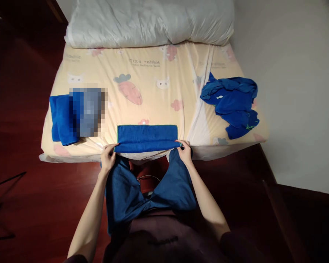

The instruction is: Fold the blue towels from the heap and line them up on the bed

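Note:
A blue cloth with green edging lies at the bed's front edge, its near part doubled over into a narrow strip. My left hand pinches the cloth's near left corner. At the near right corner, my right hand grips the folded edge between thumb and fingers. A crumpled pile of blue cloths rests on the right side of the bed. On the left side sits a folded blue cloth, next to a pixelated blue-grey area.
The bed has a yellow sheet with carrots and rabbits. A pale rolled quilt lies across its far end. A white wall stands at the right, and thin black stand legs show on the floor at left.

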Demonstrator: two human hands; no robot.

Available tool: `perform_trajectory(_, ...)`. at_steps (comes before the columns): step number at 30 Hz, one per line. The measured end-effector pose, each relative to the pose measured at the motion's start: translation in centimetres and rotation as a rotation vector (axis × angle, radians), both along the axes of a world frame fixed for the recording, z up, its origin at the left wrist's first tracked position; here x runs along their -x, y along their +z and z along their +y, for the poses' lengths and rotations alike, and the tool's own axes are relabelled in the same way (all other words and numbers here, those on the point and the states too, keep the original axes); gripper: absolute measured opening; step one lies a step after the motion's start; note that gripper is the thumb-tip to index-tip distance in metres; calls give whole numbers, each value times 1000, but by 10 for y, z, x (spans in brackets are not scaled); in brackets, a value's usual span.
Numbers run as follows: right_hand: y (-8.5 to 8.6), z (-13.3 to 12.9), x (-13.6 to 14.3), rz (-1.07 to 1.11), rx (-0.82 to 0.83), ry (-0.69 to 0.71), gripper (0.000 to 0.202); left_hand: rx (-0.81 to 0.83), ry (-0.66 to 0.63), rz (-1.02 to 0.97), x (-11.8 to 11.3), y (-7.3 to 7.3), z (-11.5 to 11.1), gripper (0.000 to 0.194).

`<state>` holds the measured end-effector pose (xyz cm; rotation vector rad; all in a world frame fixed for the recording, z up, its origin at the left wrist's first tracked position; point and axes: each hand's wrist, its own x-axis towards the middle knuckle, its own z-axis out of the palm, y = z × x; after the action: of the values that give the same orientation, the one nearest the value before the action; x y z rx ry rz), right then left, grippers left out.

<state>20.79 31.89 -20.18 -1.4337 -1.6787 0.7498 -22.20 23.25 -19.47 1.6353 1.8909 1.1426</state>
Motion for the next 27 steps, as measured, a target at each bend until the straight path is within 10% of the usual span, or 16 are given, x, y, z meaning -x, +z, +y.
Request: perform_trajectory(27, -17, 5, 3, 279, 51, -194, 34, 0, 275, -151, -10, -2, 3, 31)
